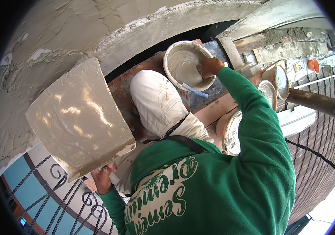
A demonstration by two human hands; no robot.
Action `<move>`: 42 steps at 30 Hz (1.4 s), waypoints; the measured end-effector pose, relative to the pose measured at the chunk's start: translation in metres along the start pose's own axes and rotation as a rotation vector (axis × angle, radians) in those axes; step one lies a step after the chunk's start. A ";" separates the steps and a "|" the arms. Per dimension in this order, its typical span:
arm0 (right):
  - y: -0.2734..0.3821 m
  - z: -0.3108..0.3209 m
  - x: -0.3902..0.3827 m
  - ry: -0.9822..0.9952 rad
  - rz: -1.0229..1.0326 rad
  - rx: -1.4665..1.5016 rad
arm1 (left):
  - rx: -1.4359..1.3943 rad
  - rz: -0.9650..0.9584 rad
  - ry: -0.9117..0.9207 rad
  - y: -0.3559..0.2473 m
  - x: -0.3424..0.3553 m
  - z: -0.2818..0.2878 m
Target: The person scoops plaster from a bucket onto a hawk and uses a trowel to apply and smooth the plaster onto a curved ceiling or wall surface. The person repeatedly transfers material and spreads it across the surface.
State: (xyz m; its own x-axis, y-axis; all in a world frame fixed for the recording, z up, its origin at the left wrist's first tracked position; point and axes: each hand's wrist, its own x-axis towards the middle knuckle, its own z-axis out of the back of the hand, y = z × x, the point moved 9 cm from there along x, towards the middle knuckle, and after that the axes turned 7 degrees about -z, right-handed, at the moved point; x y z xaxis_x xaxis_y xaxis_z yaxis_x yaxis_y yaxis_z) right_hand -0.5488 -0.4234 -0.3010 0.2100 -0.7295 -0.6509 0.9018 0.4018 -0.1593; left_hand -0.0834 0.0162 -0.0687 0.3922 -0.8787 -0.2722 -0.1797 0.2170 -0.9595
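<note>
My left hand (104, 179) is closed at the near edge of a large square plasterer's hawk (77, 117), holding it up by its underside. Wet grey plaster coats the top of the hawk, smooth and shiny in patches. On the right, my right hand (212, 67) reaches over the rim of a round bucket (169, 74) and grips a trowel. The trowel's handle is hidden in the fist, and its plaster-smeared blade (194, 74) dips into the grey mix inside. A light-blue strip (195, 91) hangs over the bucket's near rim.
A freshly plastered wall (57, 23) curves along the far left. Twisted iron railing (63, 192) stands at lower left. More buckets (267, 92) and an orange pail (313, 65) sit at right, near a pole (318, 103) and a tiled roof (324, 145). Planks (214, 109) lie beneath me.
</note>
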 end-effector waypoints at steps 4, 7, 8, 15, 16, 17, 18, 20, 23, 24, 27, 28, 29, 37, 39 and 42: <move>0.001 -0.011 -0.014 0.028 0.073 0.078 | -0.040 0.037 -0.062 -0.009 0.006 -0.022; -0.003 -0.019 -0.020 0.043 0.079 0.192 | 0.031 0.025 0.039 -0.015 0.015 -0.048; -0.003 -0.020 -0.022 0.040 0.105 0.248 | 0.034 0.025 0.042 -0.014 0.018 -0.054; -0.019 -0.026 -0.024 0.001 0.187 0.521 | 0.032 0.042 0.113 -0.009 0.036 -0.094; -0.023 -0.022 -0.024 -0.024 0.189 0.546 | 0.018 0.028 0.131 -0.011 0.039 -0.101; -0.030 -0.019 -0.024 -0.044 0.174 0.559 | 0.028 0.035 0.127 -0.010 0.041 -0.106; -0.036 -0.015 -0.024 -0.059 0.151 0.563 | 0.037 0.042 0.124 -0.010 0.043 -0.112; -0.048 -0.001 -0.030 -0.096 0.161 0.593 | 0.053 0.049 0.132 -0.009 0.049 -0.125; -0.066 0.022 -0.048 -0.084 0.134 0.625 | 0.090 0.053 0.165 -0.011 0.059 -0.148; -0.072 0.032 -0.056 -0.092 0.141 0.623 | 0.109 0.058 0.174 -0.011 0.061 -0.156; -0.089 0.062 -0.085 -0.135 0.135 0.594 | 0.083 0.066 0.162 -0.012 0.066 -0.181; -0.096 0.071 -0.095 -0.144 0.116 0.585 | 0.082 0.071 0.154 -0.012 0.066 -0.189; -0.103 0.080 -0.104 -0.154 0.097 0.577 | 0.039 0.014 0.172 -0.018 0.069 -0.198; -0.133 0.179 -0.199 -0.219 0.142 0.499 | 0.089 -0.058 0.266 -0.011 0.080 -0.262; -0.129 0.207 -0.221 -0.219 0.171 0.511 | 0.040 -0.011 0.348 -0.009 0.084 -0.277; -0.133 0.236 -0.254 -0.117 0.126 0.637 | -0.124 0.187 0.409 0.005 0.085 -0.300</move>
State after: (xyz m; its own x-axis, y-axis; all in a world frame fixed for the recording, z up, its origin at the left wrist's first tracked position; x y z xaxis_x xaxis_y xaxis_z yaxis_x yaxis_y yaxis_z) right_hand -0.6326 -0.4216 0.0604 0.3355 -0.7681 -0.5454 0.9072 0.1075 0.4067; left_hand -0.3214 -0.1852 -0.0745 -0.0403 -0.9303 -0.3645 -0.3294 0.3568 -0.8742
